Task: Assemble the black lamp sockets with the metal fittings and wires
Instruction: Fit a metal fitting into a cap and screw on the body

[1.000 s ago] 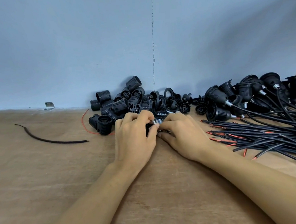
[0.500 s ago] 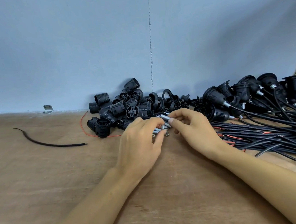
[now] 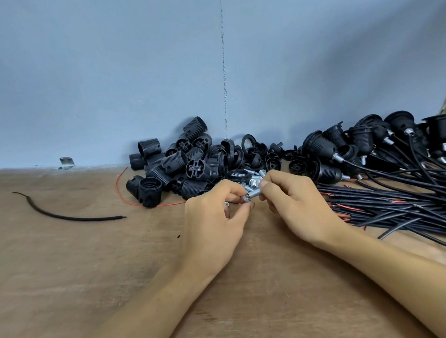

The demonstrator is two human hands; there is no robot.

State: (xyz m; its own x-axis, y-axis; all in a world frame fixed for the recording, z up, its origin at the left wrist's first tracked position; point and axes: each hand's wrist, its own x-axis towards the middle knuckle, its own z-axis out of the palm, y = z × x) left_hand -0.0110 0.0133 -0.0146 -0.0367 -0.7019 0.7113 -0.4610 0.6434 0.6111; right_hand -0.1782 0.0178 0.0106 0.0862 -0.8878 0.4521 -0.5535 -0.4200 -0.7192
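Note:
A small threaded metal fitting (image 3: 252,194) is held just above the wooden table (image 3: 64,259), between both hands. My left hand (image 3: 215,222) pinches its left end, where a small nut sits. My right hand (image 3: 295,203) pinches its right end with thumb and forefinger. Behind the hands lies a small heap of loose metal fittings (image 3: 253,178). A pile of loose black lamp sockets (image 3: 179,166) sits at the back centre. Assembled sockets with black wires (image 3: 378,147) lie to the right.
A bundle of black wires with red ends (image 3: 403,203) spreads across the right side. A loose black cable piece (image 3: 69,216) lies at the left, and a thin red wire (image 3: 123,197) curls by the socket pile. A blue wall stands right behind.
Both hands have lifted off the pile toward me. My right hand picked a metal fitting from the heap, and both hands now pinch it between them.

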